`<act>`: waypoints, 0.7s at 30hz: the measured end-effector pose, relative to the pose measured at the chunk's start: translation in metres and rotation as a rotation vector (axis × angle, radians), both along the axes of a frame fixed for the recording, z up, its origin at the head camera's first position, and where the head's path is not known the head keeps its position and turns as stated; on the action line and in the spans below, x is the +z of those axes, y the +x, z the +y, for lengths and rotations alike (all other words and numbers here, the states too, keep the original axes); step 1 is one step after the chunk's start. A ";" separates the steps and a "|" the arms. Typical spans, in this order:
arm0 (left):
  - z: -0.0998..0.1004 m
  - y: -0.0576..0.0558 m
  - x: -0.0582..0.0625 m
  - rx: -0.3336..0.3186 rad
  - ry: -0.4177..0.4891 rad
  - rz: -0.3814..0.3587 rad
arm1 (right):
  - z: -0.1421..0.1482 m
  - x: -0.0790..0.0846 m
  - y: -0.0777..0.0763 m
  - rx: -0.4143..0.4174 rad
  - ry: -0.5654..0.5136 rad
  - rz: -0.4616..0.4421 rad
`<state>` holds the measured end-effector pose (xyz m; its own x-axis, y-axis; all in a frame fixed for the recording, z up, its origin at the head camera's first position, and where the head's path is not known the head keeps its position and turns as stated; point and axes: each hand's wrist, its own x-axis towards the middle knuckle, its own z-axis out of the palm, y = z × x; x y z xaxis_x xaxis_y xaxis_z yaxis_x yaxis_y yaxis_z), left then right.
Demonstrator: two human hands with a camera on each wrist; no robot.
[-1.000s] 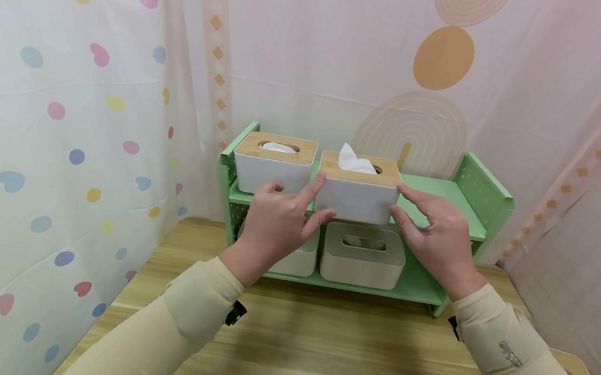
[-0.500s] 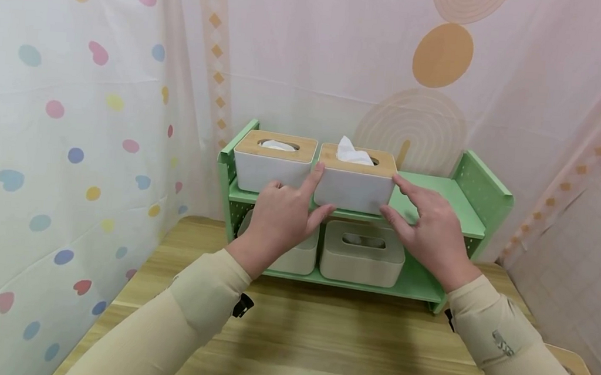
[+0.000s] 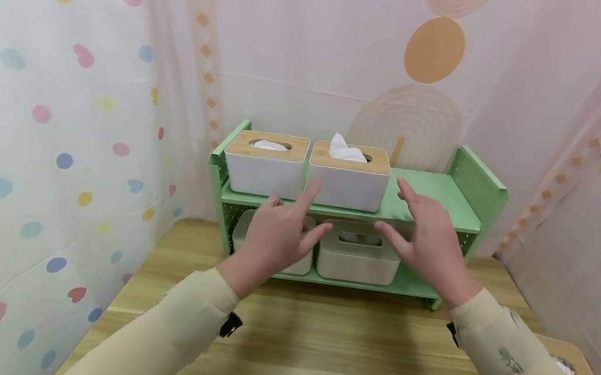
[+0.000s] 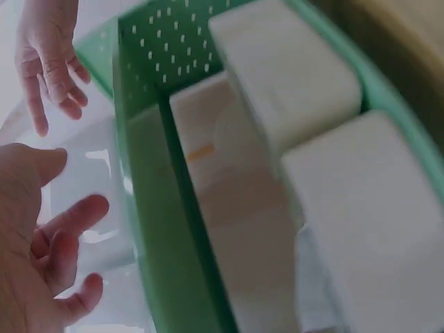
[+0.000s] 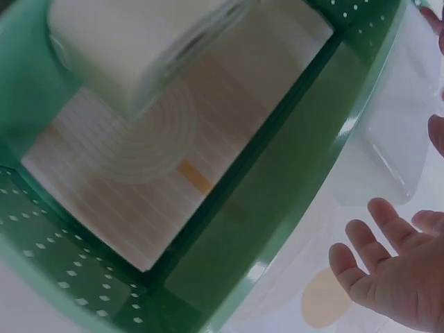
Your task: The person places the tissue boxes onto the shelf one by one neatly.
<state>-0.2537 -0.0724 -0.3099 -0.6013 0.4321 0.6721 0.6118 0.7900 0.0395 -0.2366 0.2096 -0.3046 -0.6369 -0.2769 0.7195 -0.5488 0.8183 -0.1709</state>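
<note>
Two white tissue boxes with bamboo lids stand side by side on the upper shelf of a green rack point(image 3: 438, 192). The right tissue box point(image 3: 348, 188) has a tissue sticking up from its slot; in the left tissue box point(image 3: 264, 176) the tissue lies low in the opening. My left hand point(image 3: 281, 227) is in front of the gap between them, index finger and thumb extended, holding nothing. To the right of the right box, my right hand point(image 3: 431, 239) has its fingers and thumb spread apart with nothing between them. In the left wrist view, relaxed fingers point(image 4: 76, 215) show beside the rack.
On the lower shelf sit a grey-lidded tissue box point(image 3: 358, 257) and another grey-lidded box point(image 3: 300, 263), partly behind my left hand. Another bamboo-lidded box point(image 3: 578, 365) is at the table's right edge, partly covered by my sleeve. Curtains hang behind the wooden table point(image 3: 341, 344).
The right tissue box moved back and down onto the upper shelf beside the left one. Both hands then came off it, the right hand drawing away to the right.
</note>
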 end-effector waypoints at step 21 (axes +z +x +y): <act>0.001 0.047 -0.106 -0.197 -0.016 -0.913 | 0.255 -0.092 0.083 -0.370 0.307 -0.813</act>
<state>-0.2067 -0.0718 -0.4158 -0.8086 0.5875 -0.0317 0.4722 0.6801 0.5607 -0.1538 0.4650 -0.3967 -0.9967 -0.0608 -0.0544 -0.0530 0.9895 -0.1348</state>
